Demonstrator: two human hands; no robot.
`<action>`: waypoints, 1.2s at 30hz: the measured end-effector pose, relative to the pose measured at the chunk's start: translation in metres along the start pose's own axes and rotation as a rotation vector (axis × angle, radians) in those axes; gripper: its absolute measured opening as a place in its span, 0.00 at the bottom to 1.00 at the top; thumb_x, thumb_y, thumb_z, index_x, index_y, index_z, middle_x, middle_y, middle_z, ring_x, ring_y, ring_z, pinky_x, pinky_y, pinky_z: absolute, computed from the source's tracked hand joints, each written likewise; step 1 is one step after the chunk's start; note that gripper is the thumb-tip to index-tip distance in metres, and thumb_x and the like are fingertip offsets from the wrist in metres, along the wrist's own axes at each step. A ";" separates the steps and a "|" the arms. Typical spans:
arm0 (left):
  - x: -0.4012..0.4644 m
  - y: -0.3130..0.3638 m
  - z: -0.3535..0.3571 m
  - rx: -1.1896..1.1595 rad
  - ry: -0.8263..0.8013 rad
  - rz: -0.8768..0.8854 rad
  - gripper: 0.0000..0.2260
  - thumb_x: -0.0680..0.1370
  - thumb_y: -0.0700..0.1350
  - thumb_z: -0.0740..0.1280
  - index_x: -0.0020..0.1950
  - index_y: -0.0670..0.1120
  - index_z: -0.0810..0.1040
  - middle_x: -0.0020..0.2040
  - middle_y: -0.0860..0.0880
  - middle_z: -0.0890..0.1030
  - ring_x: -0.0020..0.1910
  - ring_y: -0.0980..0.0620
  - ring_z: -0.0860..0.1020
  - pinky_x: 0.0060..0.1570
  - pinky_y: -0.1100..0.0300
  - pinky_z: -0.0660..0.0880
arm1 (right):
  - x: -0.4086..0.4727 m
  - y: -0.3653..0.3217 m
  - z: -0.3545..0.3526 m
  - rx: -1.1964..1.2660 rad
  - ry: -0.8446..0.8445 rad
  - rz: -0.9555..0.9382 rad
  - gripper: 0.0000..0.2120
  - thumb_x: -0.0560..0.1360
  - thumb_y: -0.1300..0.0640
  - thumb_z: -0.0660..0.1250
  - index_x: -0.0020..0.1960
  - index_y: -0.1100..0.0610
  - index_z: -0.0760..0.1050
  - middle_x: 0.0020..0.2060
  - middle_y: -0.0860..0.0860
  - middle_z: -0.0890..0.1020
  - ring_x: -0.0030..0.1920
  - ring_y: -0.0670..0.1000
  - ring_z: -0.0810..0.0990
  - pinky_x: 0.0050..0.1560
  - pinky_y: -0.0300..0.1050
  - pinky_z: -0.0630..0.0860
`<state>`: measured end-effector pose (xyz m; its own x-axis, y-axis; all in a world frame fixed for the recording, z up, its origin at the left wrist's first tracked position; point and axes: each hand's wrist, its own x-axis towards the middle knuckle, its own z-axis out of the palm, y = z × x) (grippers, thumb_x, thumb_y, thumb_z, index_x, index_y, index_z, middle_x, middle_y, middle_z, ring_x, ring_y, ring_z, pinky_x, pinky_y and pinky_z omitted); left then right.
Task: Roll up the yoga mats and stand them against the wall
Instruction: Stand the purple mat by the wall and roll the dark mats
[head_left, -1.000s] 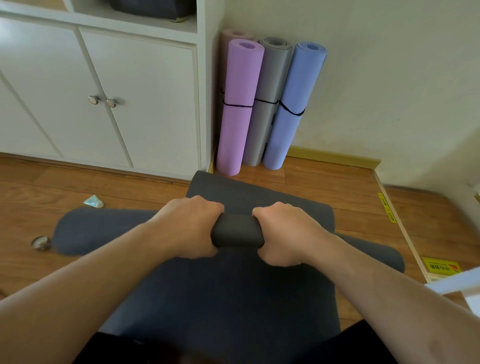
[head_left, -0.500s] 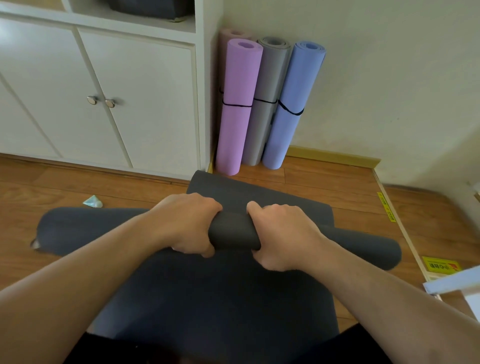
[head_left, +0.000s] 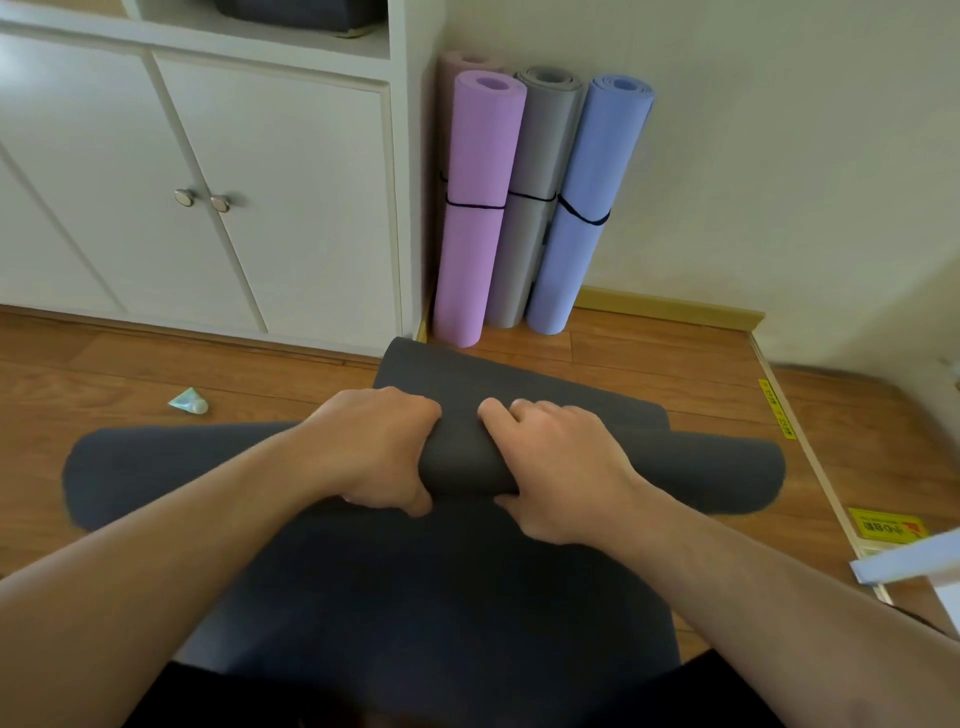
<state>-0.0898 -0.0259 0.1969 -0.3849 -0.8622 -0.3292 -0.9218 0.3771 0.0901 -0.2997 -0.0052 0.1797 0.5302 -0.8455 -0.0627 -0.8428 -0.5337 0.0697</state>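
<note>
A dark grey yoga mat (head_left: 457, 587) lies on the wooden floor, its flat part running from my knees toward the wall. Across it sits the rolled part (head_left: 467, 457), its ends sticking out left and right. My left hand (head_left: 374, 452) grips the roll left of centre, thumb underneath. My right hand (head_left: 550, 467) grips it right of centre, fingers curled over the top. A purple mat (head_left: 475, 208), a grey mat (head_left: 535, 197) and a blue mat (head_left: 587, 202) stand rolled and strapped in the corner, with a pinkish roll (head_left: 457, 65) behind them.
White cabinet doors (head_left: 291, 208) with round knobs fill the back left. A small pale blue scrap (head_left: 188, 415) lies on the floor left of the mat. A yellow sticker (head_left: 885, 529) and a white object's edge (head_left: 914, 561) are at the right.
The roll has grown thicker and turned toward the wall. Both hands shifted their hold over its top; the right hand's fingers now reach further forward.
</note>
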 end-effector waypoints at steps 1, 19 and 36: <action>-0.003 0.000 0.003 0.011 0.017 0.011 0.24 0.68 0.65 0.76 0.57 0.58 0.71 0.48 0.56 0.78 0.46 0.55 0.78 0.49 0.53 0.80 | 0.000 0.000 0.000 0.010 -0.025 0.000 0.34 0.72 0.44 0.78 0.69 0.50 0.62 0.51 0.49 0.79 0.49 0.54 0.81 0.45 0.50 0.78; -0.002 0.009 0.002 0.027 0.064 0.035 0.25 0.70 0.65 0.76 0.59 0.59 0.68 0.49 0.58 0.75 0.50 0.54 0.77 0.46 0.57 0.73 | -0.001 0.006 -0.002 0.046 -0.073 0.062 0.29 0.72 0.46 0.78 0.63 0.50 0.65 0.48 0.48 0.78 0.47 0.53 0.81 0.44 0.50 0.79; 0.001 0.007 -0.004 -0.050 -0.053 0.026 0.28 0.67 0.68 0.77 0.59 0.58 0.72 0.49 0.57 0.78 0.46 0.56 0.78 0.46 0.55 0.78 | 0.000 0.004 -0.010 -0.006 -0.105 0.046 0.33 0.71 0.40 0.78 0.65 0.50 0.64 0.48 0.48 0.79 0.47 0.54 0.81 0.46 0.53 0.81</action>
<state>-0.0967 -0.0250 0.2008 -0.4069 -0.8327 -0.3755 -0.9132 0.3804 0.1460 -0.3021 -0.0075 0.1895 0.4785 -0.8628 -0.1631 -0.8651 -0.4951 0.0805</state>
